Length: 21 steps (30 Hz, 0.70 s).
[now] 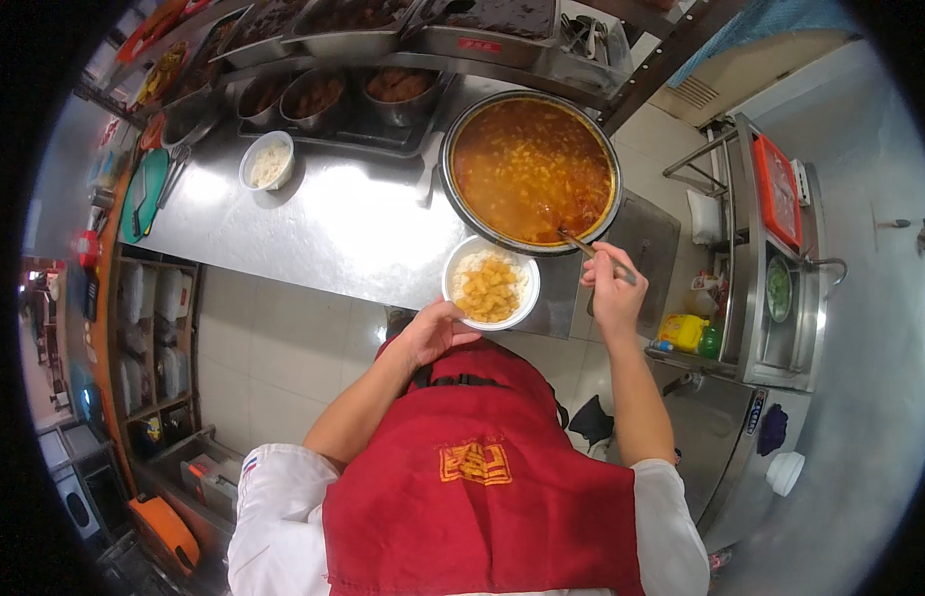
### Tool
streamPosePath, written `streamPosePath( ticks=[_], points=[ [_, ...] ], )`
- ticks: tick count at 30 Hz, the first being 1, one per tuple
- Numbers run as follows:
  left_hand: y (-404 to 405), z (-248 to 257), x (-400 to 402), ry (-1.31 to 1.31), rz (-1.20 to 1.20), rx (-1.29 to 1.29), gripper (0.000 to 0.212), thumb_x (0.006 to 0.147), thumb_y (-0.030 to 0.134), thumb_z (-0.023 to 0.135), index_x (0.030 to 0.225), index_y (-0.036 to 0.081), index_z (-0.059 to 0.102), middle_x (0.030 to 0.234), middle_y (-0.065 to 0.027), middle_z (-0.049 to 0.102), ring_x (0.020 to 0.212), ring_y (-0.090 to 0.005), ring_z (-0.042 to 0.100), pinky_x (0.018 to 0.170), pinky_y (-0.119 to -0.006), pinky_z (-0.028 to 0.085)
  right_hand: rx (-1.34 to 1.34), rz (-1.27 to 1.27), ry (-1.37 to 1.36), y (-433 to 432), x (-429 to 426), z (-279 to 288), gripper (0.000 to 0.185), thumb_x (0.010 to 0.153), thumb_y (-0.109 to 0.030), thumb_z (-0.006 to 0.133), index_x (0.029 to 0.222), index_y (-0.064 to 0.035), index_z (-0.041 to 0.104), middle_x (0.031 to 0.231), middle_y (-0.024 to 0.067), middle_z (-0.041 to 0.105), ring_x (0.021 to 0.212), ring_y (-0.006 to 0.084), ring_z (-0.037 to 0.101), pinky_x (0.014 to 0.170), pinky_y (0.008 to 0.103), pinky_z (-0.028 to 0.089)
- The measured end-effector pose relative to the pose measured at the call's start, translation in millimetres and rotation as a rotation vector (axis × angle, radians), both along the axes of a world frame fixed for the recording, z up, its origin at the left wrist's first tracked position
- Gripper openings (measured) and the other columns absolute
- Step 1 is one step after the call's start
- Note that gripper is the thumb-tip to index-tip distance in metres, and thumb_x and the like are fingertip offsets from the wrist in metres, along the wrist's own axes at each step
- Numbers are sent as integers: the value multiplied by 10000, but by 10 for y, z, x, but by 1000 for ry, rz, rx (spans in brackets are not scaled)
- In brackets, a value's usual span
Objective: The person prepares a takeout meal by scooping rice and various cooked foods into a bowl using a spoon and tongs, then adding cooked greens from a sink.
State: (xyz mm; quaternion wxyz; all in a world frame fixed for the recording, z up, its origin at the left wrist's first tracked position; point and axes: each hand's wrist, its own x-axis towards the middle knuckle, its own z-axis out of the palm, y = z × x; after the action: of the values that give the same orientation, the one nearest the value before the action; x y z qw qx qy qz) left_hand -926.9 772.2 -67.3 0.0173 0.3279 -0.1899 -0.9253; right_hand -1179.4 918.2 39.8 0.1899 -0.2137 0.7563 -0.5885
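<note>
My left hand (436, 333) grips the near left rim of a white bowl (535, 287). White rice (471, 264) fills it, topped with yellow-orange diced chunks (488, 292). Just beyond the bowl stands a large round pot (449, 190) of orange-brown stew (533, 167) with small pieces floating in it. In my right hand (614, 287) is the handle of a ladle or spoon (578, 242), whose head is sunk in the stew near the pot's front rim and hidden. The bowl sits close against the pot's near side, at the counter's edge.
A second white bowl of rice (269, 165) stands on the steel counter (343, 231). Behind it, a black tray (343, 141) holds metal pots of food (311, 97). A shelf of steel food pans (351, 45) overhangs the back. To the right is a sink (798, 320).
</note>
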Motion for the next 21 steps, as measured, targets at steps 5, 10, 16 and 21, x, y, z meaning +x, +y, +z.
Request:
streamPosePath(
  ticks=[5, 10, 16, 21],
  points=[
    [-9, 22, -7, 2, -26, 31, 542, 890, 61, 580, 1414, 103, 448, 1329, -98, 614, 1124, -250, 661, 959, -432, 577, -141, -192, -242, -76, -47, 63, 234, 1007, -132, 595, 1122, 61, 656, 802, 106, 684, 638, 117, 639, 593, 272, 592],
    [-16, 12, -33, 21, -34, 46, 563, 890, 52, 579, 1430, 105, 427, 1366, -101, 587, 1131, -254, 659, 952, -423, 584, -182, -220, -292, -83, -51, 62, 230, 1008, -133, 591, 1143, 48, 634, 827, 103, 674, 659, 110, 634, 585, 267, 589],
    [-13, 22, -48, 14, -35, 37, 557, 889, 47, 573, 1421, 104, 420, 1362, -107, 587, 1124, -274, 663, 938, -407, 594, -230, -222, -298, 124, 144, 159, 245, 1017, -132, 581, 1167, 55, 626, 833, 109, 675, 653, 108, 624, 582, 263, 590],
    [-21, 15, -40, 2, -44, 21, 532, 892, 49, 564, 1400, 107, 416, 1353, -112, 587, 1113, -270, 666, 943, -422, 583, -164, -174, -377, 464, 502, 182, 258, 1021, -141, 582, 1187, 53, 622, 848, 120, 684, 654, 113, 628, 596, 281, 596]
  ],
)
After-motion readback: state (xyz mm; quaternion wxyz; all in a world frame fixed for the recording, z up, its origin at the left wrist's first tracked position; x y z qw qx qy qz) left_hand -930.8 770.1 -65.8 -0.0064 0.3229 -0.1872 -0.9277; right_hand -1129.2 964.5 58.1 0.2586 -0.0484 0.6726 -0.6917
